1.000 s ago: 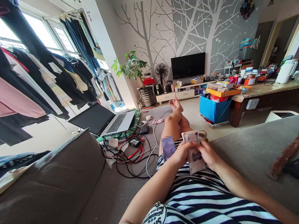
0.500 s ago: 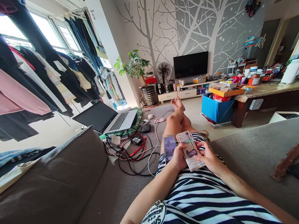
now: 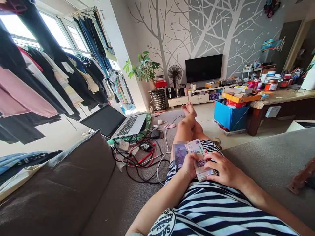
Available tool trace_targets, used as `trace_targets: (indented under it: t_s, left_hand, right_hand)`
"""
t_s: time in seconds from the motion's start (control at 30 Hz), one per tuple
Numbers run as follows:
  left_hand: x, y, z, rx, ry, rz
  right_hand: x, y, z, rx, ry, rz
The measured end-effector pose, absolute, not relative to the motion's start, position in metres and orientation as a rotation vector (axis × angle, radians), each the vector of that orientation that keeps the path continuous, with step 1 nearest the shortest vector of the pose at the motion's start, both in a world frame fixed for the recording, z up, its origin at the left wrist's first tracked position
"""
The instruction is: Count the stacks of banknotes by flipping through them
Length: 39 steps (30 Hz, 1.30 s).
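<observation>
A thick stack of banknotes (image 3: 202,173) lies over my striped lap, the top note printed with a 5. My left hand (image 3: 190,165) is closed round its left side, thumb pressed across the face of the top note. From the right, my right hand (image 3: 222,168) grips the other side, with its fingertips on the top note and its thumb along the lower right edge. Just left of the stack, a phone (image 3: 180,158) with a purple-toned picture on its screen rests on my thigh, partly pixelated.
On the grey sofa (image 3: 137,200) to the left lie an open laptop (image 3: 130,126), tangled cables (image 3: 140,164) and chargers. A blue storage box (image 3: 230,116) stands beside a crowded table (image 3: 283,95). Across the room are a television (image 3: 204,68), a fan (image 3: 175,73) and a potted plant (image 3: 157,100).
My right hand has turned palm-down and spread further over the right side of the banknotes. My left hand keeps its hold. The view has shifted slightly.
</observation>
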State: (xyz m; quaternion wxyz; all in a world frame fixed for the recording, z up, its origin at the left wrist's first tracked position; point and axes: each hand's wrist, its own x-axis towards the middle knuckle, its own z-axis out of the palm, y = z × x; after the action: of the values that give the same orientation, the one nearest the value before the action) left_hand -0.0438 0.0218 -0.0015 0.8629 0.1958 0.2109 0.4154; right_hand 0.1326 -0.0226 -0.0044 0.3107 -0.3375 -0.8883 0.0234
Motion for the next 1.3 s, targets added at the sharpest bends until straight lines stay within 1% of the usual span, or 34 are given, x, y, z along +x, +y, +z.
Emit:
trace_targets:
  t_s: [0.2, 1.3]
  left_hand:
    - [-0.0437, 0.0229, 0.0004, 0.389, 0.450, 0.863]
    - [-0.0428, 0.0225, 0.0006, 0.365, 0.447, 0.883]
  right_hand:
    - [0.1336, -0.0178, 0.0016, -0.889, -2.361, 0.106]
    - [0.1319, -0.0160, -0.0061, -0.840, -2.304, -0.011]
